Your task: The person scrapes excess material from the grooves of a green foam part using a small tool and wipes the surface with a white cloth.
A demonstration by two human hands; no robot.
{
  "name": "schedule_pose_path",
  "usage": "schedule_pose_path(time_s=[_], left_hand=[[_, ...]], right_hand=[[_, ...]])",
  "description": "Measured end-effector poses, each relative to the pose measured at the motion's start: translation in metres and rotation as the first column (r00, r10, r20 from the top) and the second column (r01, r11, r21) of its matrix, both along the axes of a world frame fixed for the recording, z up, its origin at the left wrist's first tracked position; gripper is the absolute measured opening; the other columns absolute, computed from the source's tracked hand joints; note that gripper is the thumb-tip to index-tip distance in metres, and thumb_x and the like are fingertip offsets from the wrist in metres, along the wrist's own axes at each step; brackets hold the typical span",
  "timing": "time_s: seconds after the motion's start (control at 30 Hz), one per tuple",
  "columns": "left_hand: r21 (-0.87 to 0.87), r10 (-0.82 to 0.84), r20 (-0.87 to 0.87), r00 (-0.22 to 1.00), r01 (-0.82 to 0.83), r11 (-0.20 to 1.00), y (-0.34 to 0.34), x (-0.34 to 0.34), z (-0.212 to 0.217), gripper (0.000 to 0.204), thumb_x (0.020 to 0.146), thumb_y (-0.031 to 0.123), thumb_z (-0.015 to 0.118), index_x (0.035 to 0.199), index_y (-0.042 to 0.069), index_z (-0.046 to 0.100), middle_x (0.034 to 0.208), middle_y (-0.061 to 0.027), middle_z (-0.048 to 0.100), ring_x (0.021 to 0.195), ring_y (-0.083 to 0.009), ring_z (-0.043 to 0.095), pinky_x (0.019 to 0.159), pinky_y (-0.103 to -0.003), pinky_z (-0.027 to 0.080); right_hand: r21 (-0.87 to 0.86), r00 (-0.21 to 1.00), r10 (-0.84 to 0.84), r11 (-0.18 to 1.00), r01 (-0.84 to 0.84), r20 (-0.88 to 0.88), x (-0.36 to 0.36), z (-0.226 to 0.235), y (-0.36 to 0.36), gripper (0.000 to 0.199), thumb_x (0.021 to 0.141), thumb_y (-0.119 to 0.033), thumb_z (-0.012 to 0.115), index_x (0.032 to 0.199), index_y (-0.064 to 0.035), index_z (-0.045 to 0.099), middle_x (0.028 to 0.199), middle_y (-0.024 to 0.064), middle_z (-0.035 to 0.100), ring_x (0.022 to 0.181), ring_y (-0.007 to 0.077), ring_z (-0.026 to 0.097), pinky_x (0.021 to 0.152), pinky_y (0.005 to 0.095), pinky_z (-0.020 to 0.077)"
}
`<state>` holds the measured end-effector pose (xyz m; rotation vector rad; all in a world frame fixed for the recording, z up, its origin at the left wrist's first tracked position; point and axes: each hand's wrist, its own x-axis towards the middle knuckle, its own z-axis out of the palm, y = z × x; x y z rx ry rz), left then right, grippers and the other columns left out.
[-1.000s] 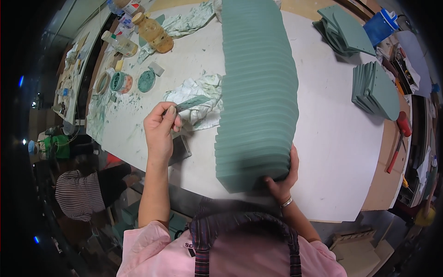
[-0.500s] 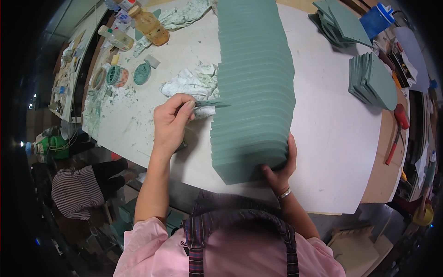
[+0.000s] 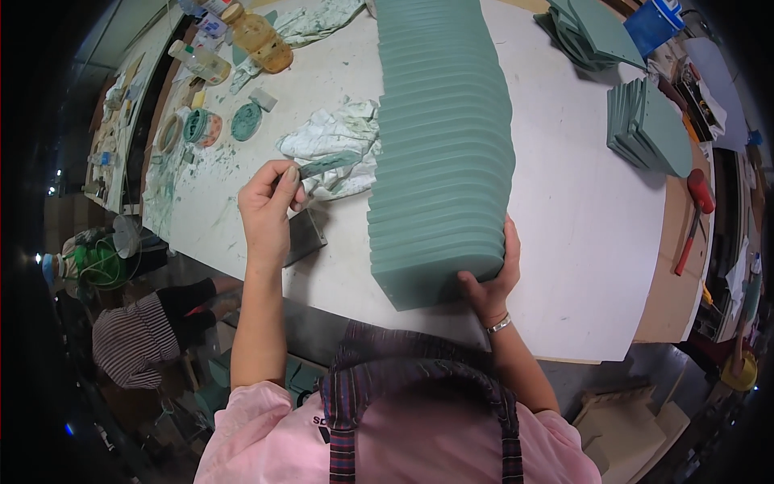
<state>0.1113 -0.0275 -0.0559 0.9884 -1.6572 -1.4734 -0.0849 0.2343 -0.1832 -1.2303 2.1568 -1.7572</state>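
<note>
My left hand (image 3: 268,211) pinches a thin, flat putty knife (image 3: 332,163) smeared with green paste, its blade over a crumpled, stained white rag (image 3: 322,139). The blade is apart from the long row of green panels (image 3: 443,169), which stand on edge pressed face to face, running away from me. At the row's near end my right hand (image 3: 493,284) grips the panels, thumb on the front face and fingers along the right side. Left of the rag are an open jar of green paste (image 3: 201,127) and a round lid (image 3: 246,120) coated with the same paste.
Bottles (image 3: 262,44) of liquid stand at the far left of the white table (image 3: 572,266). A dark metal block (image 3: 306,239) sits by my left wrist. More green panels (image 3: 649,129), a blue jug (image 3: 653,28) and a red mallet (image 3: 698,194) lie right. A person in stripes (image 3: 137,339) bends at left.
My left hand has drawn the putty knife left, off the side of the panels and over the rag. My right hand keeps its grip on the row's near end.
</note>
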Motion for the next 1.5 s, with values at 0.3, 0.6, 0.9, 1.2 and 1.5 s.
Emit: schedule_pose_path(time_s=[0.3, 0.6, 0.9, 1.2, 1.5], left_hand=[[0.215, 0.131, -0.134, 0.982, -0.1, 0.971, 0.016, 0.015, -0.012, 0.015, 0.103, 0.014, 0.057, 0.102, 0.001, 0.063, 0.071, 0.0002, 0.058, 0.062, -0.007, 0.049, 0.058, -0.023, 0.042], [0.407, 0.17, -0.233, 0.958, -0.062, 0.911, 0.036, 0.031, -0.022, 0.016, 0.103, 0.013, 0.056, 0.111, 0.001, 0.061, 0.079, -0.0034, 0.064, 0.064, -0.0099, 0.056, 0.064, -0.027, 0.052], [0.516, 0.26, -0.309, 0.915, -0.068, 0.854, 0.036, 0.055, -0.028, 0.015, 0.103, 0.011, 0.055, 0.11, 0.0, 0.061, 0.084, -0.0071, 0.067, 0.068, -0.0117, 0.061, 0.067, -0.028, 0.055], [0.481, 0.484, -0.283, 0.828, -0.314, 0.819, -0.041, 0.108, -0.048, 0.012, 0.102, 0.016, 0.057, 0.107, 0.005, 0.059, 0.088, -0.0044, 0.063, 0.073, -0.0117, 0.059, 0.067, -0.026, 0.052], [0.279, 0.666, -0.022, 0.746, -0.635, 0.72, -0.181, 0.11, -0.086, 0.01, 0.096, 0.01, 0.063, 0.093, 0.0, 0.063, 0.075, -0.0002, 0.056, 0.059, -0.0076, 0.05, 0.049, -0.022, 0.042]], right_hand=[[0.015, 0.999, -0.034, 0.999, 0.034, 0.01, 0.004, -0.002, -0.002, 0.103, 0.073, -0.053, 0.083, 0.148, 0.0035, 0.039, 0.148, 0.0269, 0.047, 0.133, 0.0419, 0.05, 0.11, 0.0485, 0.0419], [0.01, 0.999, -0.033, 0.999, 0.033, 0.041, 0.004, 0.001, 0.001, 0.103, 0.076, -0.055, 0.081, 0.149, 0.0033, 0.038, 0.148, 0.0234, 0.047, 0.133, 0.038, 0.05, 0.11, 0.0464, 0.0413], [0.025, 0.995, -0.052, 0.998, 0.05, 0.082, 0.009, 0.006, -0.003, 0.104, 0.077, -0.059, 0.079, 0.149, 0.0034, 0.038, 0.146, 0.0221, 0.049, 0.131, 0.0353, 0.051, 0.109, 0.0453, 0.042], [0.046, 0.987, -0.082, 0.996, 0.077, 0.141, 0.012, 0.008, -0.001, 0.109, 0.076, -0.068, 0.075, 0.149, 0.0038, 0.038, 0.146, 0.02, 0.048, 0.13, 0.0317, 0.049, 0.11, 0.0432, 0.0389], [0.078, 0.984, -0.125, 0.99, 0.115, 0.128, 0.017, 0.008, -0.003, 0.112, 0.076, -0.074, 0.071, 0.15, 0.0033, 0.037, 0.149, 0.0186, 0.045, 0.134, 0.0305, 0.045, 0.112, 0.0435, 0.0355]])
